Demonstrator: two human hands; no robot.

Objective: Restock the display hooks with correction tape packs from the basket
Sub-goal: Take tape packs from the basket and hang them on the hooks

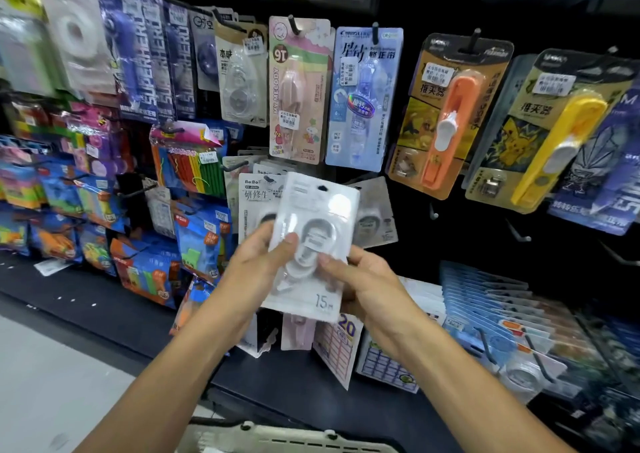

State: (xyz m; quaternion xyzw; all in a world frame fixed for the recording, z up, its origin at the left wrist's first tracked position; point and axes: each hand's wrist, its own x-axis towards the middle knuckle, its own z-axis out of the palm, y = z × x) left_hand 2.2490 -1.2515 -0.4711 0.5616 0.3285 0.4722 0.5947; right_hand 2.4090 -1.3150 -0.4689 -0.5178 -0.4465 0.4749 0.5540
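A white correction tape pack (317,217) marked 15m is held up in front of the black display wall, tilted a little to the right. My left hand (263,262) grips its left side with the thumb on the front. My right hand (360,279) pinches its lower right edge. Behind it, matching BoBo packs (254,196) hang on a hook (239,167). Another grey pack (375,217) hangs just right of it. The basket rim (277,435) shows at the bottom edge, its contents hidden.
Pink My Melody (298,89) and blue (363,99) tape packs hang above. Orange (450,116) and yellow (554,134) clip pushers hang to the right. Bare hooks (519,232) stick out right of the grey pack. A dark shelf ledge (294,376) runs below, with blue packs (495,307) at right.
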